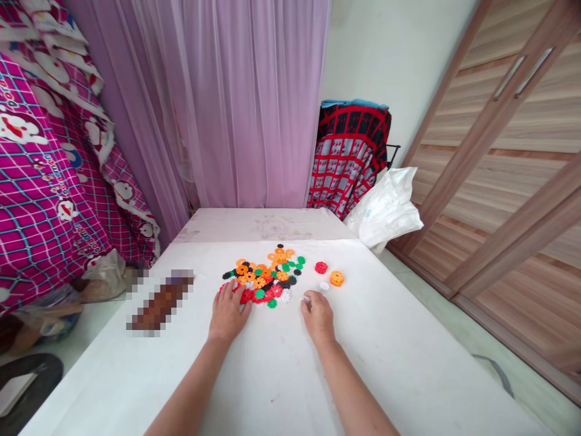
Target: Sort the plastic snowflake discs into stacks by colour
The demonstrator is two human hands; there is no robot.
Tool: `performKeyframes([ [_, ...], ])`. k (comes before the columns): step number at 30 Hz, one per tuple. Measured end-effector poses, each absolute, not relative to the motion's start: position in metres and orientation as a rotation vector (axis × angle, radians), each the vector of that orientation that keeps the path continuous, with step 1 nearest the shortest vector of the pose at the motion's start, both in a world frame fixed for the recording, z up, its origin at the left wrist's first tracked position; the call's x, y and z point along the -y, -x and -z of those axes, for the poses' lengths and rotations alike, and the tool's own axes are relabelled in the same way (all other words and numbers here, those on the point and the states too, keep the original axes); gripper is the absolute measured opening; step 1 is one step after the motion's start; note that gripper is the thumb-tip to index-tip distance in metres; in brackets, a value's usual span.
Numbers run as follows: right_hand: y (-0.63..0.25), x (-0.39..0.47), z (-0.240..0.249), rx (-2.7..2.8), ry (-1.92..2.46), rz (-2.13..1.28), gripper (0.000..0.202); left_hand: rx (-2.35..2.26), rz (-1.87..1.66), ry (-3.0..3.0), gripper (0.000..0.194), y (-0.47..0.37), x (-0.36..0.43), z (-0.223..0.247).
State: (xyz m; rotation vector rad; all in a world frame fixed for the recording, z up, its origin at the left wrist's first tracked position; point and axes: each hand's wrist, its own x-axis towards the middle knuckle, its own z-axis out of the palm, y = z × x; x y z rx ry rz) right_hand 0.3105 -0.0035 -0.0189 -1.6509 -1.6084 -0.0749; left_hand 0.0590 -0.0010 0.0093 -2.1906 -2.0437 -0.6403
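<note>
Discs (259,282) heaped at left hand (229,310), fingers apart | white disc (304,298) pinched in right hand (319,315)

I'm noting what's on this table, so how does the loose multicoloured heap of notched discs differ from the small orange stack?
The multicoloured heap of notched discs mixes orange, red, green, black and white; the orange stack of notched discs shows one colour. The heap spreads wide, while the stack is compact. The left hand rests at the heap's near edge; no hand touches the stack. Both lie on the white tabletop.
</note>
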Motion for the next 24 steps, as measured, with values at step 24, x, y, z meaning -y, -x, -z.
performKeyframes([
  [24,-0.324,0.025,-0.002,1.821,1.686,0.187,0.025,1.990,0.679,2.239,0.044,-0.054,0.006,-0.005],
])
